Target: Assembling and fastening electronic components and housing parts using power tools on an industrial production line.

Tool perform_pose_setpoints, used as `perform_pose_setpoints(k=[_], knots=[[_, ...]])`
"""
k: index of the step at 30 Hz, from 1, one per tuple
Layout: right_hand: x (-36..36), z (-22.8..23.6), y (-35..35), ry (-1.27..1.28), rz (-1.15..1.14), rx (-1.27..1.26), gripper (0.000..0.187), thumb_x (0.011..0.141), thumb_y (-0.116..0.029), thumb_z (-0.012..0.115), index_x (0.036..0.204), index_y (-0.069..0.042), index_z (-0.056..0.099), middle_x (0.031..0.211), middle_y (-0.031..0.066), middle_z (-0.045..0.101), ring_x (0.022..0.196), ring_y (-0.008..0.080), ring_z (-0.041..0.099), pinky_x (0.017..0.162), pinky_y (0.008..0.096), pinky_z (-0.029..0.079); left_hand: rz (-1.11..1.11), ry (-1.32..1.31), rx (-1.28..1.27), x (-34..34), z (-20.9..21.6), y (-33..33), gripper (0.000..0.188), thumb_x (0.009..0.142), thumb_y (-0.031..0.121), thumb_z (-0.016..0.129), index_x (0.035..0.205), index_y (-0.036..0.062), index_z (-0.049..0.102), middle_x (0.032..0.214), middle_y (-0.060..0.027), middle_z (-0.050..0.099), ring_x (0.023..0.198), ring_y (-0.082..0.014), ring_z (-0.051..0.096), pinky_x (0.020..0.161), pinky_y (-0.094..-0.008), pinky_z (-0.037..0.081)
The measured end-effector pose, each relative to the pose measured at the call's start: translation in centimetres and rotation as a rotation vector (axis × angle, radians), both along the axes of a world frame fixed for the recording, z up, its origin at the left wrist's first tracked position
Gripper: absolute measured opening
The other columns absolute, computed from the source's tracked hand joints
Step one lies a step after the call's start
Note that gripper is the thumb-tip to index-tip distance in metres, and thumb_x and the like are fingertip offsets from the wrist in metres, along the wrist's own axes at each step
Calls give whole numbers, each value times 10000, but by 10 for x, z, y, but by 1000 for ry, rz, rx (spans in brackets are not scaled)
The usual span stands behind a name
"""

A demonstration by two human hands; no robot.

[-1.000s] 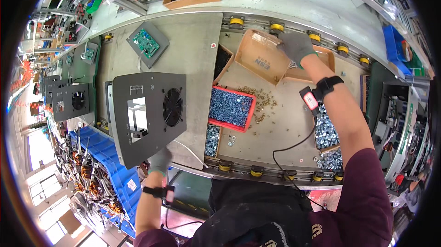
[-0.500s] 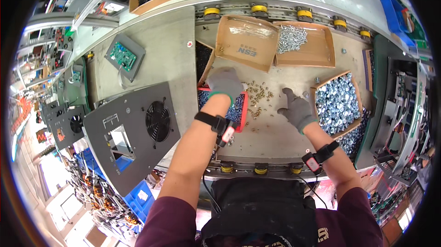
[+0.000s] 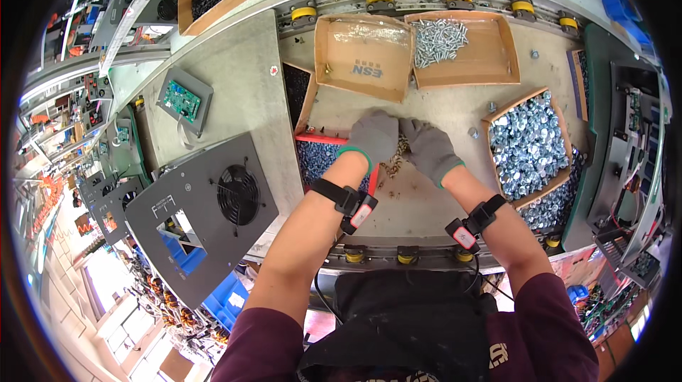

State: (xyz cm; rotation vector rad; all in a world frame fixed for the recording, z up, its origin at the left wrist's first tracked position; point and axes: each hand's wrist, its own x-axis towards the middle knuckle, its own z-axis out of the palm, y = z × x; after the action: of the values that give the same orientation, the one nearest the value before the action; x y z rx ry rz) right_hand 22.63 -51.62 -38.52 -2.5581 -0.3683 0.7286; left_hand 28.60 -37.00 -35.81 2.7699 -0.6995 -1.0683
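Observation:
My left hand [image 3: 376, 136], in a grey glove, is beside the right rim of a red tray [image 3: 373, 181] of small bluish metal parts. Its fingers curl under and their tips are out of sight. Close against it is my gloved right hand [image 3: 430, 146], fingers bent and pressed together toward the left one. Both are closed over the upper part of a scatter of small brass-coloured parts [image 3: 391, 167] on the metal bench. Whatever the fingertips hold is hidden.
Beyond the hands lie a cardboard tray [image 3: 362, 48] and a carton with silver screws [image 3: 440, 42]. A box of shiny round metal parts [image 3: 529, 142] stands right. A dark panel with a fan [image 3: 239, 194] and a green circuit board [image 3: 182, 100] are left. Yellow rollers [image 3: 379, 0] line the bench.
My left hand has moved right from over the red tray. My right hand has come left from the bare bench, its spread fingers now bent together, and the two hands meet.

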Motion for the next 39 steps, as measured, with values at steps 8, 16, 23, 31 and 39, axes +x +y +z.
perform_pose_setpoints(k=[8,16,23,31,39], knots=[[-18,15,-35,12,88,22,774,755,-216,698,1396,-67,290,1210,187,524,1083,322,550,891,380,457,14,-154,-141,-83,49,-13,259,799,157,552,1026,35,561,1055,-158,558,940,-379,602,738,-464,502],[43,12,-23,24,321,-166,808,729,-101,684,1423,-86,271,1213,179,531,1086,327,554,889,389,473,680,230,119,-180,26,-2,820,781,260,675,1377,27,163,1217,-257,453,905,-402,625,742,-439,526],[-5,6,10,-62,460,12,415,785,-28,545,1188,-43,445,1075,183,598,982,343,601,809,403,505,1176,63,-166,-140,-24,-32,741,741,104,696,1323,59,240,1231,-272,446,991,-430,568,808,-465,483],[-6,9,3,376,145,134,498,748,-36,580,1219,-62,423,1051,223,600,996,402,573,841,454,469,1021,-22,-468,-138,-28,-16,493,716,37,658,1156,50,436,1162,-195,521,987,-400,572,808,-448,485],[39,63,-6,395,-6,422,472,725,-6,547,1186,-72,469,1044,198,602,980,394,578,843,410,462,1027,-97,-792,-95,27,-2,445,689,-19,680,1105,17,525,1031,-150,628,910,-251,640,747,-335,511]])
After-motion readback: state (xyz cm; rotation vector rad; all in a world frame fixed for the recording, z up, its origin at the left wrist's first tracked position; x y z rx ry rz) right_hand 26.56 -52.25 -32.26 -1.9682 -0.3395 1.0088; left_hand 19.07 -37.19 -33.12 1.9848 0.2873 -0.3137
